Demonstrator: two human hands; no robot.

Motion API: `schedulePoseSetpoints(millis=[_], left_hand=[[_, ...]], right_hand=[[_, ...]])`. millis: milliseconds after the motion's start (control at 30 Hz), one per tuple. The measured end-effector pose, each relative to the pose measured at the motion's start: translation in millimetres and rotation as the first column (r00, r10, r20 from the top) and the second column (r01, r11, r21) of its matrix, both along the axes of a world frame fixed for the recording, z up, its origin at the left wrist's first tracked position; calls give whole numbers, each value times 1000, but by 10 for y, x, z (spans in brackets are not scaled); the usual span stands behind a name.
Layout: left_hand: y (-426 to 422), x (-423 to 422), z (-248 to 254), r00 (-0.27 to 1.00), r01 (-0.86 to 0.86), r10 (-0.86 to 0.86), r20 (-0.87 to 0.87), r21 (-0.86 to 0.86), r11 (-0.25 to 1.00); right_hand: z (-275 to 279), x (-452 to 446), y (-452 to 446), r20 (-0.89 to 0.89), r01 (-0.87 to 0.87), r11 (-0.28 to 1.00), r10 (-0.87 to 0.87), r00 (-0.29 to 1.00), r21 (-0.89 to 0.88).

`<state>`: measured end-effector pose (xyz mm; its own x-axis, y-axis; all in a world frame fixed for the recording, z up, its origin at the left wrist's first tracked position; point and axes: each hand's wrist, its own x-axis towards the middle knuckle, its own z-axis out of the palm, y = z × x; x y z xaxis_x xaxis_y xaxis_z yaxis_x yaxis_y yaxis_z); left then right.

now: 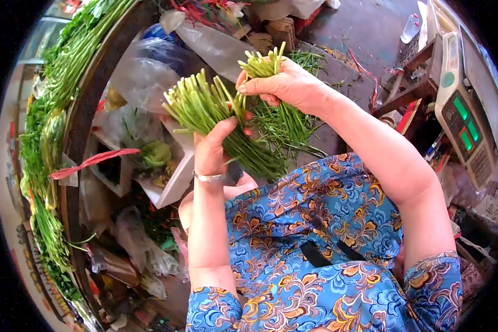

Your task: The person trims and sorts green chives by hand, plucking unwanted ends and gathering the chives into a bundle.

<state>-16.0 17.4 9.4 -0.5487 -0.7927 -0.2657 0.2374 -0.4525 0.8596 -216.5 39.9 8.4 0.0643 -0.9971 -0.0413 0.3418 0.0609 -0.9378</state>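
Observation:
My left hand [213,145] is wrapped around a thick bunch of green stems [195,104]. Their pale cut ends point up and away, and the darker lengths run down toward my lap. My right hand [293,86] grips a smaller bundle of stems [262,65], its cut ends sticking out above my fingers and its tails hanging below. The fingertips of both hands are close together, and a few stems stand between them. What kind of greens these are I cannot tell for certain. Loose green trimmings [271,124] lie on the floor behind the hands.
Leafy greens [88,55] lie along a curved-looking ledge [86,105] on the left, with a pink-red strip [97,162] hanging there. Plastic bags [141,74] and a white box [174,180] sit below. A digital scale [462,110] stands at right beside a wooden frame [406,91].

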Motion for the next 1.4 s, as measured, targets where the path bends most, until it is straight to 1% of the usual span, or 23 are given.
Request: schedulePoseSetpoints(millis=[67, 100, 167, 200, 300, 367, 467, 500, 533, 600, 667, 700, 733, 800, 833, 933, 1000, 1100, 1200, 1233, 1267, 1333, 1400], left_hand=[[30, -19, -12, 998, -37, 39, 40, -46, 998], [42, -19, -19, 994, -67, 75, 80, -92, 993], [40, -1, -13, 991, -79, 88, 99, -92, 993], [39, 4, -5, 988, -84, 95, 119, -93, 992], [44, -14, 16, 984, -109, 121, 131, -97, 989], [27, -38, -1, 983, -121, 135, 127, -112, 986], [26, -84, -20, 976, -146, 166, 139, -143, 979], [27, -98, -23, 970, -164, 189, 152, -161, 973], [28, -115, -37, 970, -164, 189, 153, -160, 973], [35, -141, -77, 962, -165, 206, 177, -222, 961], [34, -131, -66, 972, -152, 184, 146, -205, 967], [29, -131, -23, 971, -153, 182, 156, -180, 972], [23, -129, 3, 969, -155, 181, 166, -157, 975], [-5, -91, -72, 965, -183, 210, 158, -172, 968], [-29, -50, -99, 967, -150, 182, 180, -178, 972], [-26, 43, -59, 958, -130, 155, 242, -114, 985], [-76, 131, -114, 943, -204, 236, 235, -152, 967], [-208, 307, -211, 910, -301, 357, 210, -257, 918], [-249, 370, -132, 827, -431, 496, 264, -269, 862], [-274, 394, -149, 799, -475, 547, 248, -296, 829], [-241, 398, -109, 819, -464, 536, 207, -311, 829], [-246, 367, -149, 807, -499, 584, 90, -427, 754], [-291, 364, -161, 764, -517, 631, 132, -460, 722]], right_hand=[[-19, 4, -6, 47, 6, 1000, -7, 999, 3], [-14, -22, -18, 52, 86, 996, -87, 995, 26], [14, -90, -34, 22, 228, 972, -229, 973, 64], [7, -130, -41, 13, 246, 967, -247, 969, 64], [14, -118, -29, -22, 250, 968, -250, 968, 6], [28, -38, 2, -173, 213, 977, -215, 961, -33], [-99, 38, -25, -248, 148, 965, -200, 948, -215], [-83, 61, -4, -199, 118, 977, -153, 968, -180], [-117, 101, -9, -280, 141, 964, -203, 938, -227], [-105, 151, 21, -274, 169, 948, -244, 930, -270], [-136, 147, -24, -202, 226, 947, -273, 941, -227], [-2, 106, 19, -206, 210, 974, -223, 953, -86], [6, 81, 27, -134, 216, 976, -218, 967, -29], [-43, 22, -34, -82, 268, 962, -272, 959, -53], [-7, -34, -51, -91, 334, 942, -332, 939, 13], [-22, -368, -96, 57, 447, 894, -445, 894, -27], [-17, -556, -118, 204, 533, 846, -522, 828, -1], [-16, -763, -84, 253, 552, 834, -539, 804, 22], [-20, -901, -56, 305, 562, 826, -547, 780, 44], [-28, -910, -51, 297, 550, 831, -546, 783, 78], [-44, -896, -50, 295, 552, 830, -548, 783, 76], [-22, -775, -41, 198, 549, 830, -558, 806, 102], [7, -711, -21, 187, 544, 831, -556, 810, 114]])
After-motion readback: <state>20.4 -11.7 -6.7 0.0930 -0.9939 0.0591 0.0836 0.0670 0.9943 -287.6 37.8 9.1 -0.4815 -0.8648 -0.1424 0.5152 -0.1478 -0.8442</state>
